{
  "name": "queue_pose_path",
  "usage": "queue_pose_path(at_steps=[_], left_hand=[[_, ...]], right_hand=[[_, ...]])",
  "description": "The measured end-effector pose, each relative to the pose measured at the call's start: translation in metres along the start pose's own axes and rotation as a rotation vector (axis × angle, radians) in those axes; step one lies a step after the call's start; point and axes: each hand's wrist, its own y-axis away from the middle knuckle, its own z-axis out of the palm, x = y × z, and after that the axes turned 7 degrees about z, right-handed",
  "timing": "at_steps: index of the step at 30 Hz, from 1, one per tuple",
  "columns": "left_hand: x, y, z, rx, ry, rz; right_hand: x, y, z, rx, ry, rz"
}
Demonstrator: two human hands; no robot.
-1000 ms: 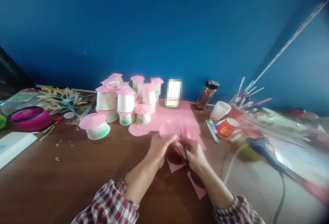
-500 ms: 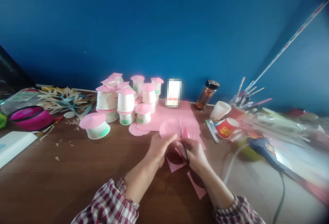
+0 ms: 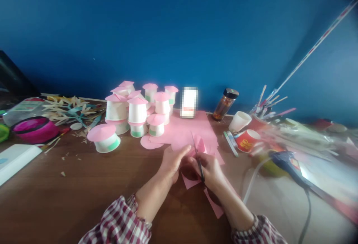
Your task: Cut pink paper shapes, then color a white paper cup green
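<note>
My left hand (image 3: 175, 162) is closed on a piece of pink paper (image 3: 179, 146), thumb on top. In my right hand (image 3: 211, 167) is a pair of scissors (image 3: 200, 165), its blades pointing away from me beside the left thumb and against the paper. A curled strip of pink paper (image 3: 200, 143) stands up by the blades. Beneath the hands lie pink offcuts (image 3: 214, 205) with curved edges. Behind them a stack of pink sheets (image 3: 192, 126) rests on the brown table (image 3: 112, 195). The fingertips under the paper are hidden.
Several white paper cups with pink cone tops (image 3: 103, 139) stand left of the sheets. At right are a dark-lidded jar (image 3: 226, 104), a white cup (image 3: 239, 121), a red cup (image 3: 247, 140) and a glue gun (image 3: 291, 165) with a cord. Wooden pieces (image 3: 72, 111) lie far left.
The pink paper in my left hand has shifted slightly, and the curled strip by the blades looks larger. My right hand has moved only a little. The cups have not moved on the table.
</note>
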Motion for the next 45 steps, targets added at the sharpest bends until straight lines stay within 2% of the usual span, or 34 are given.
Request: queue_pose_path(at_steps=[15,26,45], left_hand=[[-0.011,-0.004,-0.007,-0.076,-0.044,-0.004],[0.002,0.001,-0.002,-0.072,0.042,-0.073],[0.007,0.005,0.002,-0.051,0.066,-0.069]], right_hand=[[0.0,0.0,-0.001,-0.023,-0.072,0.026],[-0.002,-0.002,-0.004,-0.023,-0.05,0.014],[-0.003,-0.001,-0.003,0.011,0.032,-0.023]])
